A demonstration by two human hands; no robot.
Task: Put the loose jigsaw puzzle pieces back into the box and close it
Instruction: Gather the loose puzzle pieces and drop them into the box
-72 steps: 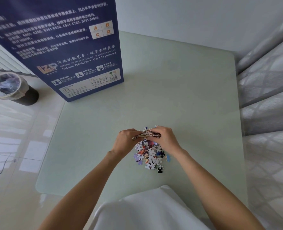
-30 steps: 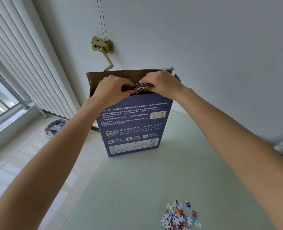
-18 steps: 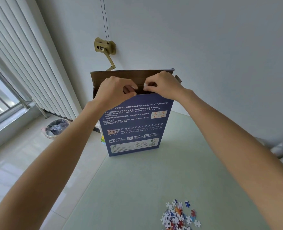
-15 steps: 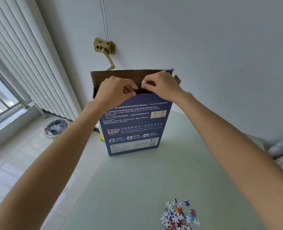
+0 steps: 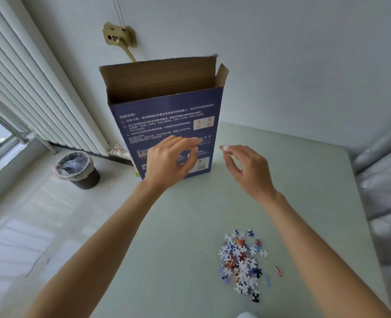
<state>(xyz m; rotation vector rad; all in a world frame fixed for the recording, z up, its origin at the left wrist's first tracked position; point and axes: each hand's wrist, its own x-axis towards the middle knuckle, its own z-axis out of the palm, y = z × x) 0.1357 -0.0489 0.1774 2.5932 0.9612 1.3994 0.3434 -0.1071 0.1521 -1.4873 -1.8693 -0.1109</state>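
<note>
A tall dark blue puzzle box [image 5: 167, 120] stands upright at the far left of the pale green table [image 5: 190, 226], its brown top flaps open. A pile of loose jigsaw pieces [image 5: 242, 260] lies on the table near me, to the right. My left hand [image 5: 169, 161] hovers in front of the box's lower face, fingers loosely curved and holding nothing. My right hand [image 5: 247, 166] hangs in the air just right of the box, fingers relaxed and empty. Both hands are well above and beyond the pile.
A dark waste bin [image 5: 77, 168] with a plastic liner stands on the floor at the left, beside a white radiator [image 5: 29, 88]. A wall fitting [image 5: 119, 37] hangs above the box. Grey fabric [image 5: 384, 191] runs along the table's right edge.
My hands carried a handful of pieces from the pile up to the box's open top and dropped them in. Both hands have since come down, empty, in front of the box.
</note>
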